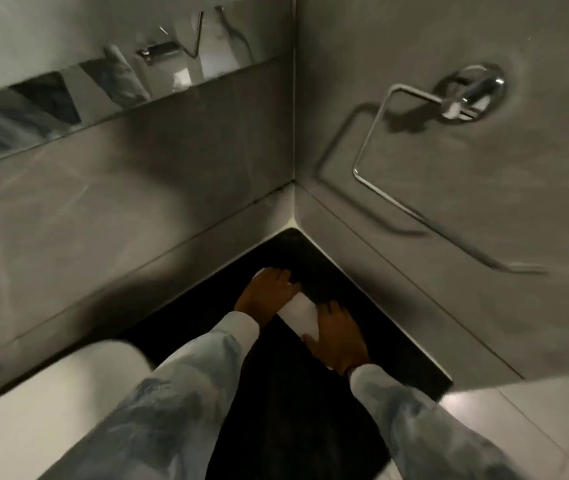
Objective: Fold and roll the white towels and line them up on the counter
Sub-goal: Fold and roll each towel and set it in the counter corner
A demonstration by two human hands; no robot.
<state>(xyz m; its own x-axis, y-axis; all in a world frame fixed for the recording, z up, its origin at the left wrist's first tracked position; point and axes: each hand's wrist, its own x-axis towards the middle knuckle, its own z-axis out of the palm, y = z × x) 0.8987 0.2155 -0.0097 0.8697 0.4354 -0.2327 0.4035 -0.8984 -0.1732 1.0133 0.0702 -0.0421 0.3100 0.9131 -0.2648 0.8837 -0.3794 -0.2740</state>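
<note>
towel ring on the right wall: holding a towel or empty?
Empty. The chrome towel ring hangs bare against the grey wall, only its shadow behind it; no cloth drapes over its bar.

This is a bathroom. Grey tiled walls (172,188) meet in a corner above a dark tabletop (373,306), with a chrome towel ring (411,143) and a mirror (103,77).

Two bare hands seen, left hand (271,289) and right hand (336,336). Both forearms covered by long sleeves (186,393), pale fabric mottled with blue-grey tie-dye patches, cuffs plain and lighter. Thin dark band (351,369) noted at right wrist.
</note>
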